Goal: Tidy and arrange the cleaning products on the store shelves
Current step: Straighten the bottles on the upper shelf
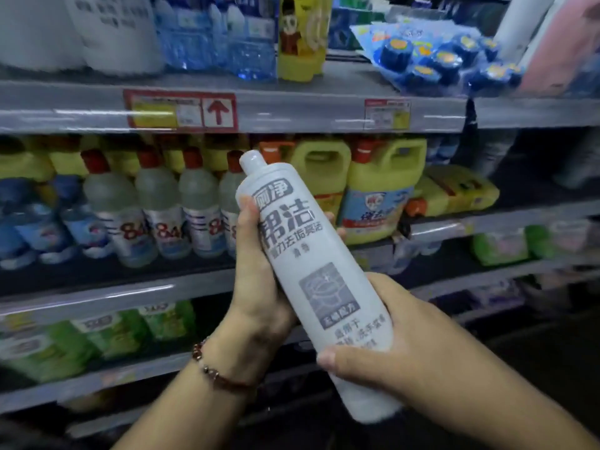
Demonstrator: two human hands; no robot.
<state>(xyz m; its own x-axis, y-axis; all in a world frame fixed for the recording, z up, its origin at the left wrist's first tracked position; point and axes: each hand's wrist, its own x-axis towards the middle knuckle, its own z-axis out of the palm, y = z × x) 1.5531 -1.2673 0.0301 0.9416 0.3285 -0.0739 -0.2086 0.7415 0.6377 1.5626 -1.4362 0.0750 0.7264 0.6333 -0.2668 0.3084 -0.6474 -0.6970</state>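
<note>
Bottle (311,271) in both hands, long axis tilted, cap up-left.

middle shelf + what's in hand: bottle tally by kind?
White bottle, held by left hand and right hand: 1
Clear red-capped bottles: 4
Yellow handled jugs: 2
Total: 7
Blue bottles at far left are too blurred to count.

Shop: price-tagged shelves (292,115) of detergent bottles (156,206)
</note>
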